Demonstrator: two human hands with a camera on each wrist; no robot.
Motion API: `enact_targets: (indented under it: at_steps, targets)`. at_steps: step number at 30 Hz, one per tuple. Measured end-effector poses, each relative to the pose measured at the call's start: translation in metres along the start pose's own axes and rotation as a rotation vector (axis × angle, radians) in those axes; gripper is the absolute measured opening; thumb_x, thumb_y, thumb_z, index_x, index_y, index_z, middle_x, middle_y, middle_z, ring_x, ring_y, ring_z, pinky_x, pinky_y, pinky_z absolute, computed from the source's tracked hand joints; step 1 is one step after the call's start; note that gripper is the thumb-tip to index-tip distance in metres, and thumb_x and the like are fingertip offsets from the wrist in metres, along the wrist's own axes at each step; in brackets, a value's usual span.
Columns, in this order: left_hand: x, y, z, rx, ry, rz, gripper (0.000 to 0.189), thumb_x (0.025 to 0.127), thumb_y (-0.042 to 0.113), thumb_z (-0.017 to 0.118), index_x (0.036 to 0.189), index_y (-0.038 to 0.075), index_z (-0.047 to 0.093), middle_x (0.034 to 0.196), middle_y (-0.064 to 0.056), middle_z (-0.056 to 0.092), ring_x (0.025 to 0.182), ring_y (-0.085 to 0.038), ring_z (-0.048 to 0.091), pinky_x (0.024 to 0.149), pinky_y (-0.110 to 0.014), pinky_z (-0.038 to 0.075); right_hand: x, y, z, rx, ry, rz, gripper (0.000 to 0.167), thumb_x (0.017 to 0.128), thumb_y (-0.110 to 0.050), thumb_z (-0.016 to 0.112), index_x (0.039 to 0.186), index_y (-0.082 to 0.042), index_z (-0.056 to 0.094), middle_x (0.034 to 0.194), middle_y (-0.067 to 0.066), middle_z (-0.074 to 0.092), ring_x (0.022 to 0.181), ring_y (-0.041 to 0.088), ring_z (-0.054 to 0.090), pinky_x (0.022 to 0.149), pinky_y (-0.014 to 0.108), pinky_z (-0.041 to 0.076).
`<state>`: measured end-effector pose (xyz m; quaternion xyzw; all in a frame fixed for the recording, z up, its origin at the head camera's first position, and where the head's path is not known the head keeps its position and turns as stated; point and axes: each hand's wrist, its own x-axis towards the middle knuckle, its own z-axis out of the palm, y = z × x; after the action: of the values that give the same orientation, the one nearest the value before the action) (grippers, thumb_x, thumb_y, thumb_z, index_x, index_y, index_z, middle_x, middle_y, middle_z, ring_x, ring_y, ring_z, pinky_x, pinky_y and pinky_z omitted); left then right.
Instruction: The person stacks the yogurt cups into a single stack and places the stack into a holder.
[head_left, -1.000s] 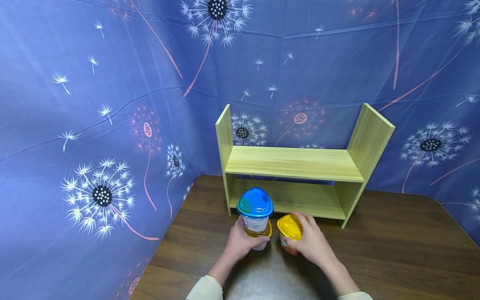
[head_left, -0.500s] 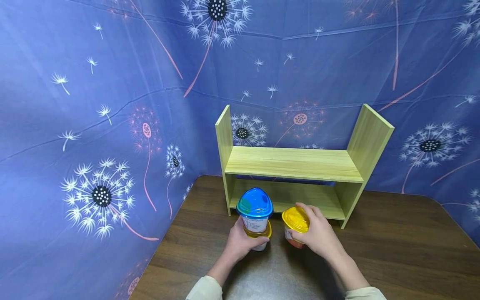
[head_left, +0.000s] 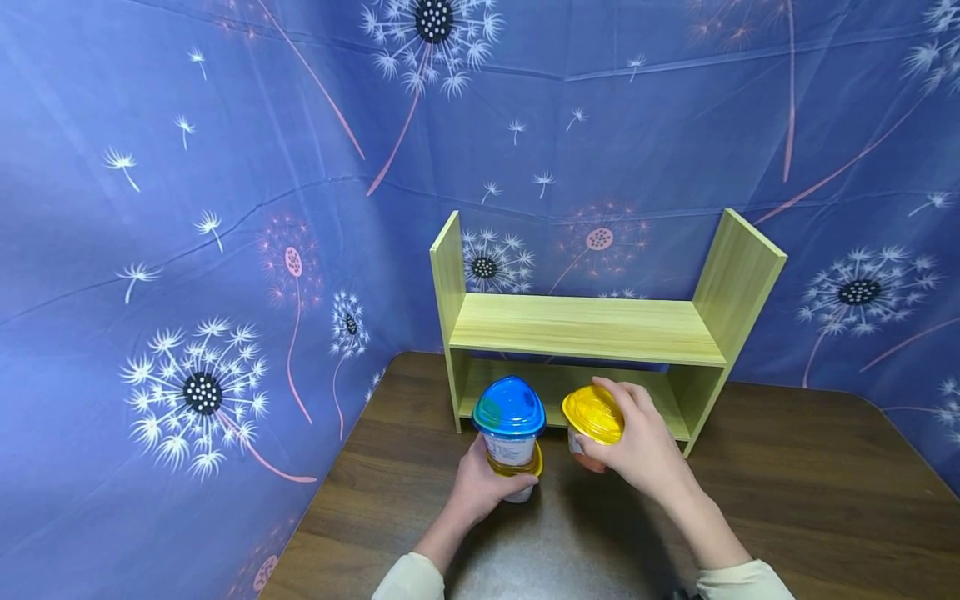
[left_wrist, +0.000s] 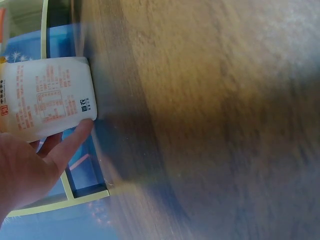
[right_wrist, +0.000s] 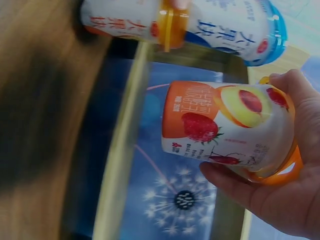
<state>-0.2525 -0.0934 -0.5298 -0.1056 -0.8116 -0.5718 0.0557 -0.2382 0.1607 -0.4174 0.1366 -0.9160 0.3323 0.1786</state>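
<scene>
Two yogurt cups stand stacked in front of the shelf in the head view. The upper one has a blue lid [head_left: 510, 407]; beneath it is a cup with a yellow lid [head_left: 537, 461]. My left hand [head_left: 482, 483] grips the lower cup, its thumb across the front. The left wrist view shows white cup [left_wrist: 52, 97] with orange print and a finger along its base. To the right, my right hand [head_left: 641, 442] holds another yellow-lidded yogurt cup [head_left: 592, 414] above the table. Strawberry and peach pictures cover that cup [right_wrist: 230, 127] in the right wrist view.
A light wooden two-tier shelf [head_left: 585, 325] stands right behind the cups, with upright side panels. Under everything is a dark brown wooden table [head_left: 787, 483]. Blue dandelion-print cloth [head_left: 300, 150] hangs along the back and left side.
My right hand has lifted its yogurt cup off the table, moving up and slightly right toward the shelf. The left hand and the stacked cups have stayed put.
</scene>
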Motion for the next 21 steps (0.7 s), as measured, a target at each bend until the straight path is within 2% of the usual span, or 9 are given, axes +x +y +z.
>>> enact_targets:
  at_steps: [8, 21]
  targets:
    - [0.0, 0.002, -0.001, -0.007, -0.008, -0.033, 0.085, 0.07, 0.038, 0.094, 0.139, 0.019, 0.047, 0.128, 0.004, 0.061, 0.114, -0.018, 0.06, 0.102, -0.045, 0.047, 0.009, -0.019, -0.017, 0.005, 0.034, -0.039, 0.082, 0.075, -0.031, 0.088, 0.146, -0.016, 0.051, 0.133, 0.017, 0.047, 0.104, 0.039, 0.057, 0.08, 0.056, 0.056]
    - [-0.001, 0.003, 0.0, -0.018, -0.008, -0.04, 0.084, 0.07, 0.038, 0.094, 0.138, 0.02, 0.048, 0.128, 0.003, 0.062, 0.115, -0.018, 0.06, 0.102, -0.047, 0.048, 0.024, -0.034, -0.029, -0.019, 0.052, -0.076, 0.078, 0.076, -0.032, 0.087, 0.145, -0.015, 0.052, 0.129, 0.017, 0.05, 0.101, 0.038, 0.056, 0.077, 0.055, 0.056]
